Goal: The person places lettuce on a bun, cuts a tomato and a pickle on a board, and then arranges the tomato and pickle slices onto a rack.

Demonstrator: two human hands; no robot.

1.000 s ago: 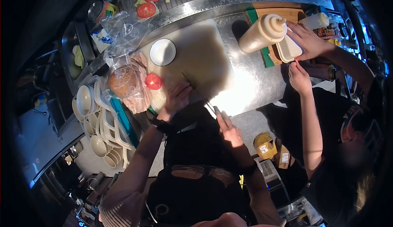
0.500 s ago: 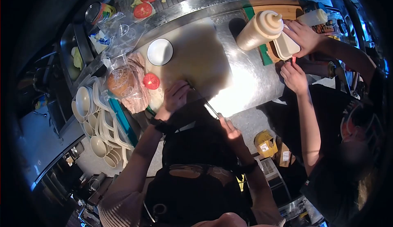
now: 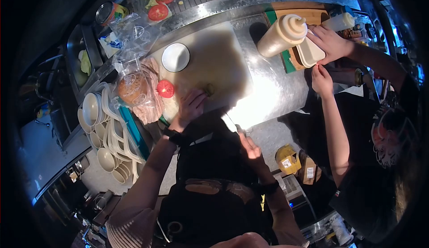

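Observation:
My right hand (image 3: 251, 146) is closed round the handle of a knife (image 3: 229, 122), whose blade slants up and left over the near edge of a white cutting board (image 3: 223, 65). On the board, the bent fingers of my left hand (image 3: 192, 107) press at a small dark green piece (image 3: 209, 89), too small to name surely. Just left of that hand lies a tomato slice (image 3: 165, 88). A white bowl (image 3: 175, 57) sits farther back on the board. Sliced meat (image 3: 152, 69) and a bun in a clear bag (image 3: 132, 89) are at the board's left.
A co-worker's hands (image 3: 328, 51) hold a pale tray (image 3: 310, 52) at the right, beside a squeeze bottle (image 3: 283, 34). Pale ladles (image 3: 107, 158) hang at the left near a can (image 3: 105, 12). Tomato slices (image 3: 158, 12) lie on a rack behind.
My right hand has drawn the knife back toward me, away from my left fingers, showing the green piece. My left hand stays nearly still. The co-worker's lower hand has shifted slightly.

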